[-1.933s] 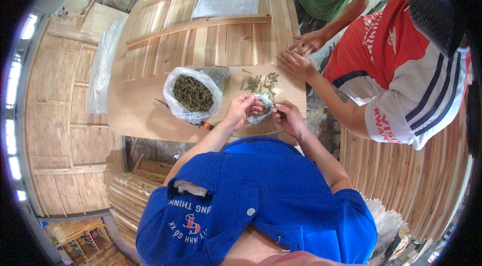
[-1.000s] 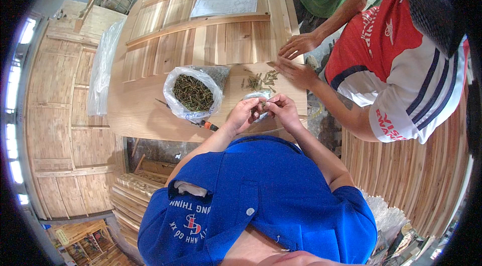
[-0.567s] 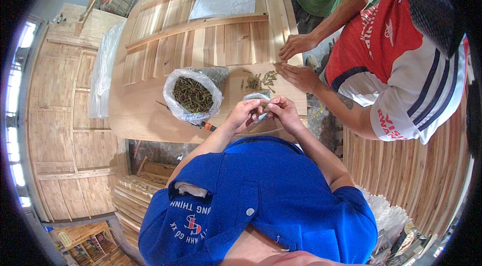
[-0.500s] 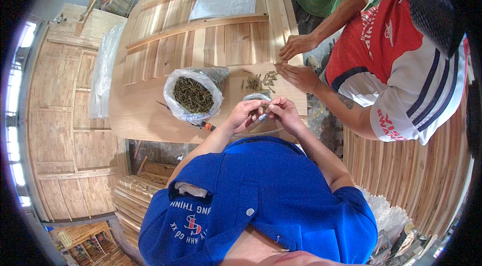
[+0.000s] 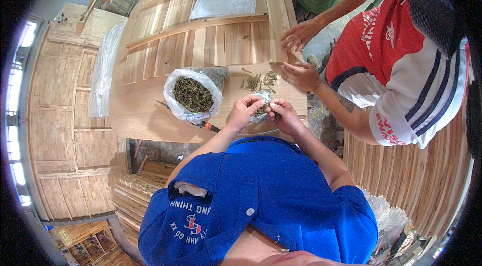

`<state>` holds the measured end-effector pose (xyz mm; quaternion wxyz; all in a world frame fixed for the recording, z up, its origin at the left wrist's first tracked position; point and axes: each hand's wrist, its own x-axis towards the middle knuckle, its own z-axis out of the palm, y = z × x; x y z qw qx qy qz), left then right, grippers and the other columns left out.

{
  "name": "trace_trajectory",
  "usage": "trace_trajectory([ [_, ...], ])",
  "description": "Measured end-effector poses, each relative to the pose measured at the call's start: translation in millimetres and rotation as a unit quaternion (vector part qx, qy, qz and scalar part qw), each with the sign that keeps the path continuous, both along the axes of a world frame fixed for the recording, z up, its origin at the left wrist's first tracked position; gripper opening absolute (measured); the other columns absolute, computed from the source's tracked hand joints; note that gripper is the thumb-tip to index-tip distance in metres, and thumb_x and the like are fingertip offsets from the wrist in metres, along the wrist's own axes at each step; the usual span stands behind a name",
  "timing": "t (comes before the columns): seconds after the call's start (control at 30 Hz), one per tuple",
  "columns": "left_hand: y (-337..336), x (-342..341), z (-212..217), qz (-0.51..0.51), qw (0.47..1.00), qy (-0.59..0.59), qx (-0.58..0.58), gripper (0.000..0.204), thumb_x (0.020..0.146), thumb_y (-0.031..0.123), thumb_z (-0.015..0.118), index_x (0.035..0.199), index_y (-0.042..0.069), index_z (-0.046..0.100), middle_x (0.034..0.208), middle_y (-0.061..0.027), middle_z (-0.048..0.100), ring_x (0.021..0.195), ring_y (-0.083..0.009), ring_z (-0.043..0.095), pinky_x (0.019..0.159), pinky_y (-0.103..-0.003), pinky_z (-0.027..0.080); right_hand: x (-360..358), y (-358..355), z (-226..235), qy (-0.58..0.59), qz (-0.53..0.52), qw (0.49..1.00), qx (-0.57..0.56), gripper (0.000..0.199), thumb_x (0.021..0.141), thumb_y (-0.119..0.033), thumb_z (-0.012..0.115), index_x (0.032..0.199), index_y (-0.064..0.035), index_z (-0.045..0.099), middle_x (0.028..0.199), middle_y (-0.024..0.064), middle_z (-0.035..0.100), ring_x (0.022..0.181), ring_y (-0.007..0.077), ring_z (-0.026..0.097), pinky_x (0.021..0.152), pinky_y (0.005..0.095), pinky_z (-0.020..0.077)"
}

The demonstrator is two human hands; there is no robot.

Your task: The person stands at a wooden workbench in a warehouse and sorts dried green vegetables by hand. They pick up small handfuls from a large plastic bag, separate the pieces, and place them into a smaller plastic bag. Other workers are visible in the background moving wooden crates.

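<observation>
A small clear plastic bag [image 5: 259,111] with brownish-green screws in it sits between my hands near the table's front edge. My left hand [image 5: 243,110] is closed in a pinch at the bag's left upper rim. On the other side my right hand [image 5: 284,116] is closed too, thumb and fingertips pressed together at the bag's right rim. Just beyond lies a loose scatter of screws [image 5: 257,82] on the table. Left of my hands stands a large open plastic bag [image 5: 193,94] full of similar screws.
A screwdriver with an orange and black handle [image 5: 211,127] lies partly beneath the large bag. Slatted wooden panels with a paper sheet [image 5: 224,2] cover the far tabletop. At right, a co-worker's hand [image 5: 300,76] and another person's hand [image 5: 298,35] are over the table edge.
My hands have parted slightly and more of the small bag shows between them. The co-workers' hands at the right have shifted, the farther one lifting away from the nearer.
</observation>
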<state>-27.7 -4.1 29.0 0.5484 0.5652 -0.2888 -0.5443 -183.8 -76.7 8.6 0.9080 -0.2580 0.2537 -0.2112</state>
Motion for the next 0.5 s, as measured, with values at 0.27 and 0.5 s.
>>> trace_trajectory([
  [0.27,-3.6,9.2,3.3,-0.021,0.989,-0.142,-0.046,0.014,0.079,0.016,0.065,0.079,0.002,0.064,0.069,-0.0001,0.061,0.066,-0.0055,0.053,0.061,-0.022,0.043,6.7,2.1,0.6,0.017,0.051,0.997,0.059,0.011,0.088,-0.016,0.052,0.094,-0.007,0.05,0.076,0.0008,0.054,0.062,0.0095,0.049,0.055,0.0229,0.0417],
  [0.5,-22.4,24.5,23.3,-0.04,0.952,-0.299,-0.052,0.015,0.076,0.018,0.066,0.079,0.004,0.064,0.062,0.0033,0.055,0.057,-0.0034,0.046,0.052,-0.021,0.038,2.5,0.3,-13.1,0.045,0.015,0.996,0.076,0.017,0.082,-0.009,0.049,0.098,-0.0036,0.046,0.08,0.0051,0.053,0.066,0.0116,0.049,0.06,0.0252,0.0431],
])
